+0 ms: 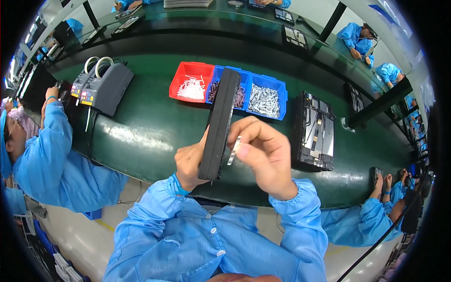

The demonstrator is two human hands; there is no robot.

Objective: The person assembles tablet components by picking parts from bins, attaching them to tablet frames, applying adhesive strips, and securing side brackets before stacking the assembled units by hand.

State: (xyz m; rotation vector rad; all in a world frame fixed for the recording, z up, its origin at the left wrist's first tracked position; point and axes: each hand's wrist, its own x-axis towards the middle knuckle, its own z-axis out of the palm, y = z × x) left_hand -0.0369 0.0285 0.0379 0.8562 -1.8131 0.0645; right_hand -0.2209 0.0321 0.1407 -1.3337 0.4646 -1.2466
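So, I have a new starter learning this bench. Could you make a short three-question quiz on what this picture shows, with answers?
1. Multiple choice: what colour is the leftmost bin of the three?
A) green
B) blue
C) red

2. True or false: the black slab lies flat, untouched by either grip.

3. Short answer: what does the right grip pinch?

Key:
1. C
2. False; the left grip holds it on edge.
3. A small silvery strip.
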